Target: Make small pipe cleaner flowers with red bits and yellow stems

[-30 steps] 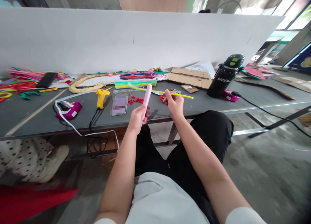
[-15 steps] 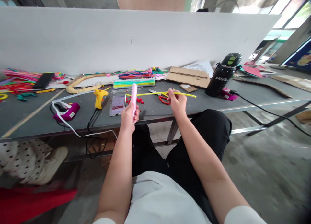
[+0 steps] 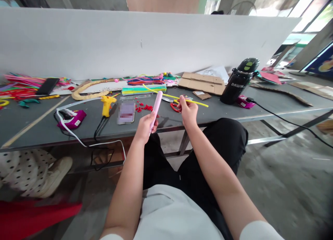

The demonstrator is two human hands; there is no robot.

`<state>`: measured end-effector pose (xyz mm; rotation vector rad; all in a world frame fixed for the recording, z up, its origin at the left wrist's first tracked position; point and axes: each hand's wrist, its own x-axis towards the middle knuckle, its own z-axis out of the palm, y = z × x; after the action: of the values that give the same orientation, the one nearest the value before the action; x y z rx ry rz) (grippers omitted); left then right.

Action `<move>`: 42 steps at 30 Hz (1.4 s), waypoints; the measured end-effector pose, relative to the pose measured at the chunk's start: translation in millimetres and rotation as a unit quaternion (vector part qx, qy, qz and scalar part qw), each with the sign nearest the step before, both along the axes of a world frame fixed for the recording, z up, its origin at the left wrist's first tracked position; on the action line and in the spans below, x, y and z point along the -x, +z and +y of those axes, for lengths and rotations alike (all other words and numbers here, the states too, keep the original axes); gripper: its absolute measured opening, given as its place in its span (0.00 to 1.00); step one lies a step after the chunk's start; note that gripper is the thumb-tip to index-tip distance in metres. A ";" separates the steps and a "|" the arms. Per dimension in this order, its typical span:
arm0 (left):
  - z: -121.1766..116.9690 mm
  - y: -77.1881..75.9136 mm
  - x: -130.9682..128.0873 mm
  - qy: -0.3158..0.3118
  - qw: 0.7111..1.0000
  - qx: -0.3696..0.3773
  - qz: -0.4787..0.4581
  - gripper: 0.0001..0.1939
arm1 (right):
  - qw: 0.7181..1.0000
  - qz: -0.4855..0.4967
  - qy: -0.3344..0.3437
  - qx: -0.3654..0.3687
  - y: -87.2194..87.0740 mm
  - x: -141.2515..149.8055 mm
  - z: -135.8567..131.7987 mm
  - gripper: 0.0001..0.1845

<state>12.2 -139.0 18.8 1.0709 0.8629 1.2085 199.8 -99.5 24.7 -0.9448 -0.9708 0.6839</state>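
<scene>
My left hand (image 3: 147, 127) is wrapped round a smooth pink stick-shaped tool (image 3: 156, 107), which tilts up and to the right. My right hand (image 3: 187, 111) pinches a yellow pipe cleaner (image 3: 200, 103) by its middle. Its far left end rises past the tip of the pink tool, and whether the two touch I cannot tell. Behind my right fingers, red-handled scissors (image 3: 174, 108) lie partly hidden on the table. Small red pieces (image 3: 142, 107) are scattered left of the pink tool, beside a phone (image 3: 126, 113).
A yellow glue gun (image 3: 106, 105) and a purple power socket (image 3: 72, 120) with cables stand left. Pipe cleaner bundles (image 3: 143, 90) and cardboard (image 3: 200, 83) lie behind. A black bottle (image 3: 237, 83) stands right. Another person's shoe (image 3: 57, 175) shows below the table at left.
My left hand has moved right with the pink tool, which leans further right. The pipe cleaner has tilted, its left end up and its right end slightly lower.
</scene>
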 end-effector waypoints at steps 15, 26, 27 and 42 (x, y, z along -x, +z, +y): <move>2.4 -1.0 4.0 0.109 0.994 -0.014 -0.012 0.21 | 0.999 0.030 -0.013 0.024 0.5 -6.4 3.6 0.27; 4.9 1.7 24.1 0.130 0.988 -0.009 -0.085 0.22 | 0.988 0.129 -0.085 0.003 16.3 -44.4 7.8 0.22; 3.4 1.3 20.2 0.097 0.992 -0.015 -0.080 0.23 | 0.990 0.122 -0.068 -0.002 15.9 -37.8 6.1 0.22; 0.5 -1.7 18.4 0.098 0.983 -0.066 -0.137 0.24 | 0.992 0.112 -0.054 -0.023 23.9 -42.2 2.6 0.24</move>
<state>-6.1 -138.4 17.2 0.9117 0.6928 1.5570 242.0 -96.8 48.5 -0.8537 -0.7299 0.6575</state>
